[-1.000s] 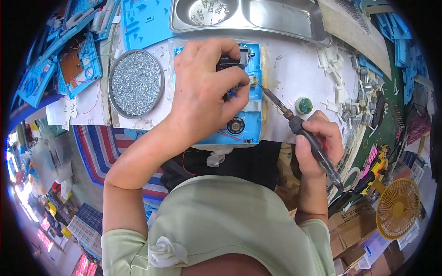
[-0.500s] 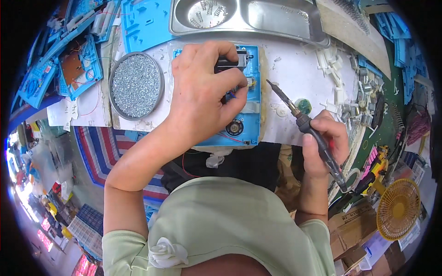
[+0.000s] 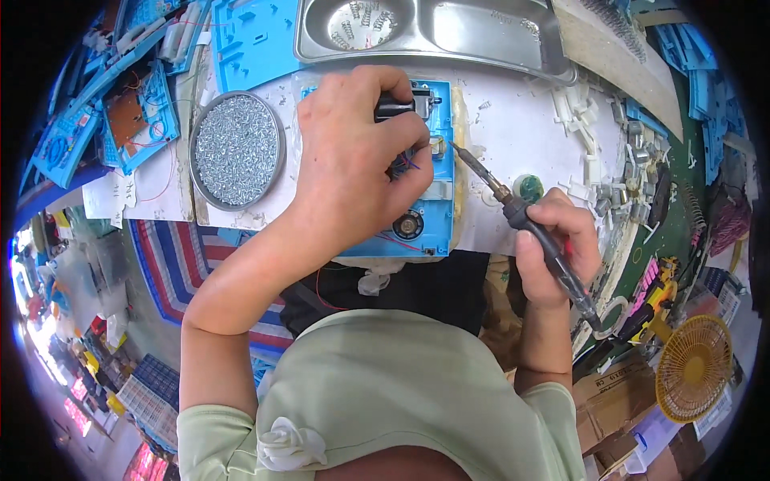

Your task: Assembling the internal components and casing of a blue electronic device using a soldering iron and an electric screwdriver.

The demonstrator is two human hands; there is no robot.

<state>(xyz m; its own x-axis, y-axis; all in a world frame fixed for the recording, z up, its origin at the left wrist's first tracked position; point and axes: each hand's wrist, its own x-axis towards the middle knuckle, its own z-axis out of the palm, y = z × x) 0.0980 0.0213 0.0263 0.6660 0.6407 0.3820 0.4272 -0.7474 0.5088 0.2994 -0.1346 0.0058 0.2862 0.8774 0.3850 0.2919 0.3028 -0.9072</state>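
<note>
Judged to be at a soldering step, working on an open blue plastic housing [image 3: 441, 228], lying on a pale-edged pad [image 3: 459, 172] at the near edge of the tabletop [image 3: 497, 232] and partly hidden under the left hand [image 3: 353, 152]. On the left: thumb and forefinger curled toward each other about some blue wires [image 3: 407, 163]; looks like a pinch, but cannot tell on what exactly, nor whether fully closed. On the right: fingers and thumb wrapped, pen-fashion, around a dark-handled soldering iron [image 3: 520, 214] in the right hand [image 3: 579, 240], aimed up and leftward at a small pale component [image 3: 437, 146] by the housing's right side. Just beside it at the tip; cannot confirm contact. Lower in the same housing: a round speaker [image 3: 408, 225]. Just right of the housing: a small green-filled tub [image 3: 528, 188], contents uncertain. Farther left, apart from the housing: a round dish [image 3: 281, 151] of small silver fasteners [image 3: 237, 148]. Probably calls next for keeping the left fingers steady, touching the tip briefly to the component, then lifting clear without brushing plastic or neighbouring wires. To watch: wire slip, and left fingertips close to the tip.
</note>
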